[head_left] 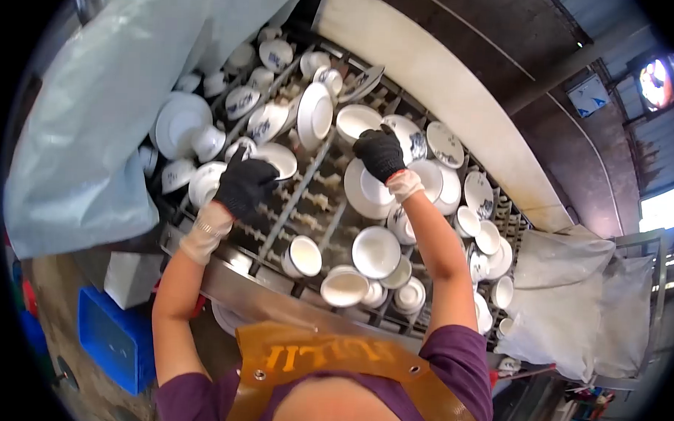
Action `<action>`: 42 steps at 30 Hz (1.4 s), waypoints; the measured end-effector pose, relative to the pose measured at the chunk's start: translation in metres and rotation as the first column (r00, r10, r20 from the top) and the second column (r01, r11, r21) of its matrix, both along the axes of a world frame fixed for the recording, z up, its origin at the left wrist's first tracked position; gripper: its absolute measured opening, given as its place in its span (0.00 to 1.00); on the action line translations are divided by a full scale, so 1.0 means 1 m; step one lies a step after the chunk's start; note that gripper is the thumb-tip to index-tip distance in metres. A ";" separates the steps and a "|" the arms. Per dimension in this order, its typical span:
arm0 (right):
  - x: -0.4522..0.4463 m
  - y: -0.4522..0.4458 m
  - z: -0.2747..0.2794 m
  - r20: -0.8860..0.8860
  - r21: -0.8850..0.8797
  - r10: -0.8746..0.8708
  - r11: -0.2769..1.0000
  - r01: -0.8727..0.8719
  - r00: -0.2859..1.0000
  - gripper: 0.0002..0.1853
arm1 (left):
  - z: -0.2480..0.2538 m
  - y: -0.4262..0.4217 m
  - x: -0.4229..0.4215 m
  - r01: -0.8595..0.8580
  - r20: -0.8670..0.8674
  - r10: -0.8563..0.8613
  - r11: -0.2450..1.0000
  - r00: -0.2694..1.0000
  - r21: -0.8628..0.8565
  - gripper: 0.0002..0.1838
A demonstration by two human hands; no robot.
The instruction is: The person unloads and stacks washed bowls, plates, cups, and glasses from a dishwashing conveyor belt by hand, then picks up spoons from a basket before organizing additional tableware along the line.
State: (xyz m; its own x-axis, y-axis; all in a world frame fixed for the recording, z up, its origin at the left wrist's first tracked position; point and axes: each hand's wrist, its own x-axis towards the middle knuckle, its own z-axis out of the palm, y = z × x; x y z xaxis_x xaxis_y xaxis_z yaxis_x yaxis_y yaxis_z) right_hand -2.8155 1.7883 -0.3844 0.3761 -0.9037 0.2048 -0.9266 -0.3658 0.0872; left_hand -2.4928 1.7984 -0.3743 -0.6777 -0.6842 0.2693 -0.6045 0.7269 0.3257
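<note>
Head view. A wide rack of grey metal bars and pale pegs [307,219] crosses the middle of the frame, loaded with white crockery. Left of centre, the person's left hand [245,186], in a black glove with a whitish cuff: fingers partly spread, index extended toward the top of the frame, thumb side at a shallow white ceramic dish [281,158]. Cannot tell whether it has hold of the dish.

Upper centre, the right hand [381,153], gloved likewise: fingers bent, tips at the lower right rim of a round white ceramic bowl [357,121]. Palm hidden; cannot tell whether it grips the bowl. Just right of it, a white plate with dark blue print [411,137]; below, a broad white plate [365,191].

Lower centre: a deep white bowl [375,253] and, to its left, a tilted white cup [304,255]. Upper left: a translucent plastic sheet [87,127]. Lower left: a blue plastic crate [110,343]. Bottom: a brown apron [324,355].
</note>
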 end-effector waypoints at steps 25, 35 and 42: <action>-0.101 -0.035 0.052 -0.173 0.526 -0.099 0.832 0.177 0.980 0.16 | -0.001 0.089 -0.039 0.419 -0.112 -0.441 0.697 0.891 0.582 0.12; -0.068 0.048 0.027 0.417 0.567 -0.219 0.822 -0.064 0.882 0.40 | 0.005 0.089 -0.084 0.200 -0.186 -0.180 0.975 0.966 0.097 0.19; -0.037 0.076 0.055 0.066 0.105 0.296 0.948 -0.302 0.953 0.16 | -0.009 0.133 -0.098 0.496 -0.135 -0.479 0.808 0.867 0.319 0.24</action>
